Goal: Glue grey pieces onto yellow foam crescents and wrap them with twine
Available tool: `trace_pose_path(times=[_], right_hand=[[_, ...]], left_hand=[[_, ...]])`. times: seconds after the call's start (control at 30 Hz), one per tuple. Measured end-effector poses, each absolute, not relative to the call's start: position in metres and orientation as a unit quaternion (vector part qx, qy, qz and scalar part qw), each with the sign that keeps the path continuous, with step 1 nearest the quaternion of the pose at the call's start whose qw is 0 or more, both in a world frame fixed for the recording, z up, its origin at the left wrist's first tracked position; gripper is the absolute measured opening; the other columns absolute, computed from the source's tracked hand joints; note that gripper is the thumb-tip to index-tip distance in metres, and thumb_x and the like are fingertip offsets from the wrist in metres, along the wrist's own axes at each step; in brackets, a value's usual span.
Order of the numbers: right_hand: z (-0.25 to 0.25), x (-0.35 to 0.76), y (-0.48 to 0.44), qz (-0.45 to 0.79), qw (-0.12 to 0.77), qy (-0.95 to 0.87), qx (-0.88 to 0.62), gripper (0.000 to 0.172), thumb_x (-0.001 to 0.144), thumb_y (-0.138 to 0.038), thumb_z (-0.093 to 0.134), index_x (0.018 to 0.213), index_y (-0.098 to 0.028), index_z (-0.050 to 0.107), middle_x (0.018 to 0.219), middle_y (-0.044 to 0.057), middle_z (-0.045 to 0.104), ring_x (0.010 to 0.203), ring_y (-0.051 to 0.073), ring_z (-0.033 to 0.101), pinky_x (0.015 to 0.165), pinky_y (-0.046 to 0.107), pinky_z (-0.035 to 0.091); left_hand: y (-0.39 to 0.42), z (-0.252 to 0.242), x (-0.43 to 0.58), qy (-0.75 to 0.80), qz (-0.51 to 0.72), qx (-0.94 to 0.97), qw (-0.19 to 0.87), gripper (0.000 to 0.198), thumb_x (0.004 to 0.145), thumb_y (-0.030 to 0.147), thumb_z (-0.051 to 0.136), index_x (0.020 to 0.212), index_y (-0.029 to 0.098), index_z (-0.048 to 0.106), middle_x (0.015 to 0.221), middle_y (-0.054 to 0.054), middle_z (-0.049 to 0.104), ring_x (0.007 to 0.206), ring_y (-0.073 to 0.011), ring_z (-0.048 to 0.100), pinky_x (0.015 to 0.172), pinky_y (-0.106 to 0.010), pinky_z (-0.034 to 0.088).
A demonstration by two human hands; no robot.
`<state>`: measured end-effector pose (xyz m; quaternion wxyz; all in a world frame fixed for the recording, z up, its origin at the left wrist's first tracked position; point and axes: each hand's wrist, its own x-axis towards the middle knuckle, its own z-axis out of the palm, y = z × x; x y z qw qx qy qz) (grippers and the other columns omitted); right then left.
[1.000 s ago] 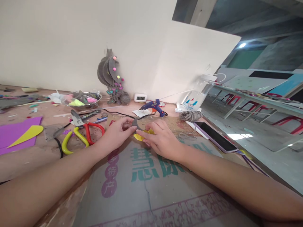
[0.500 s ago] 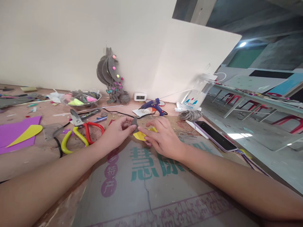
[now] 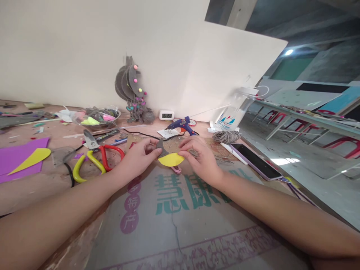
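Note:
My left hand [image 3: 144, 155] pinches a dark grey felt piece [image 3: 161, 147] between thumb and fingers. Against its lower right side lies a yellow leaf-shaped piece [image 3: 171, 160], whose right tip my right hand [image 3: 201, 157] grips between thumb and forefinger. The two pieces touch or overlap; whether they are joined I cannot tell. Just below the yellow piece, a small pink tool [image 3: 176, 170] shows its end on the printed cardboard [image 3: 146, 232]. Both hands are held just above the board.
Scissors with red and yellow handles [image 3: 88, 168] lie left, beside purple sheets [image 3: 22, 159] with a yellow cutout. Behind my hands are a blue glue gun [image 3: 182, 125] and a small clock [image 3: 167, 115]. To the right are a twine coil [image 3: 225, 136], phone [image 3: 255, 161] and bottle [image 3: 234, 108].
My right hand has drawn back to the right, from covering the yellow piece to pinching its right tip. More of the yellow piece and pink tool now shows. My left hand stays put.

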<state>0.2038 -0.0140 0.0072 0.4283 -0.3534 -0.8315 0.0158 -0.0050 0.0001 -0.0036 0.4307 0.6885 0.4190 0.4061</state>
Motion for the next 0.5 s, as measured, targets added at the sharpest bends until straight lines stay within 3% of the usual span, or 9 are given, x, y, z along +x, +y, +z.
trace_pose_path(times=[0.17, 0.33, 0.5], right_hand=[[0.002, 0.207, -0.005, 0.065, 0.459, -0.798, -0.385, 0.008, 0.086, -0.022, 0.050, 0.085, -0.021, 0.058, 0.091, 0.005, 0.063, 0.095, 0.019, 0.055, 0.088, 0.038, 0.041], [-0.001, 0.209, -0.002, 0.102, 0.478, -0.766, -0.419, 0.008, 0.083, -0.027, 0.055, 0.079, -0.020, 0.055, 0.087, 0.004, 0.062, 0.088, 0.017, 0.057, 0.085, 0.036, 0.043], [0.004, 0.204, -0.007, 0.046, 0.419, -0.820, -0.387, 0.011, 0.087, -0.024, 0.050, 0.082, -0.020, 0.058, 0.090, 0.005, 0.064, 0.092, 0.018, 0.055, 0.089, 0.037, 0.039]], left_hand=[[-0.001, -0.002, -0.005, 0.405, 0.410, 0.694, 0.431, 0.034, 0.075, 0.042, 0.057, 0.099, 0.018, 0.055, 0.085, -0.004, 0.069, 0.074, -0.0173, 0.062, 0.064, -0.025, 0.045], [-0.002, -0.001, -0.005, 0.413, 0.397, 0.703, 0.421, 0.034, 0.076, 0.042, 0.056, 0.100, 0.018, 0.055, 0.083, -0.003, 0.069, 0.073, -0.0170, 0.062, 0.063, -0.025, 0.044], [0.000, -0.003, -0.006, 0.419, 0.392, 0.704, 0.418, 0.037, 0.076, 0.045, 0.055, 0.102, 0.018, 0.054, 0.085, -0.003, 0.068, 0.077, -0.0184, 0.062, 0.066, -0.027, 0.045]])
